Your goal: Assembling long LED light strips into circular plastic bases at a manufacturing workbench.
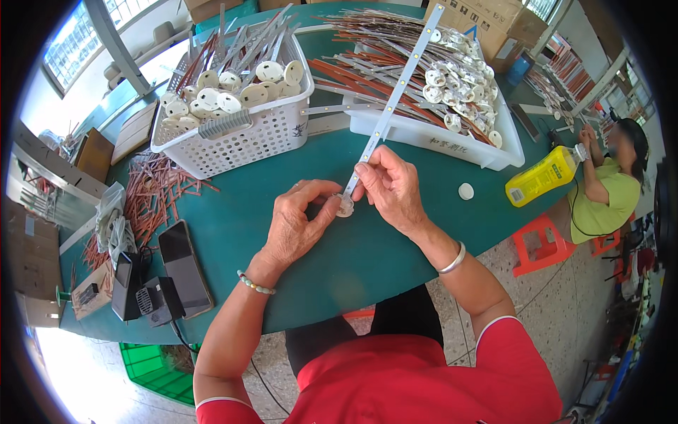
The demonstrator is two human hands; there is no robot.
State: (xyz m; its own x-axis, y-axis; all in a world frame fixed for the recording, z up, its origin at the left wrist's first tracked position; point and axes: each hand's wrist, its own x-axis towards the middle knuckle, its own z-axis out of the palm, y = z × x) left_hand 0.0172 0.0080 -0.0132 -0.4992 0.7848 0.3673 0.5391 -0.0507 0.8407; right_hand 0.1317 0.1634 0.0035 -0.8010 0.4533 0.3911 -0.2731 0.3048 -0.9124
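A long, narrow white LED strip [400, 86] with small yellow squares along it rises from my hands toward the far right. At its near end is a round whitish disc [344, 207]. My left hand [300, 215] pinches the disc between thumb and fingers. Close beside it, my right hand [393, 189] grips the strip just above the disc, thumb on top. A white perforated basket [279, 138] at the far left holds several strips with round discs. To its right, a white plastic bin [441, 145] is heaped with more disc-ended strips, some reddish-brown.
Reddish-brown backing strips [159, 187] lie heaped at the left. Nearer are a phone [185, 265] and a black device [161, 300] with a cable. On the right lie a white cap [465, 191] and a yellow liquid bottle [540, 177]; beyond sits a person [611, 194] near a red stool [540, 244].
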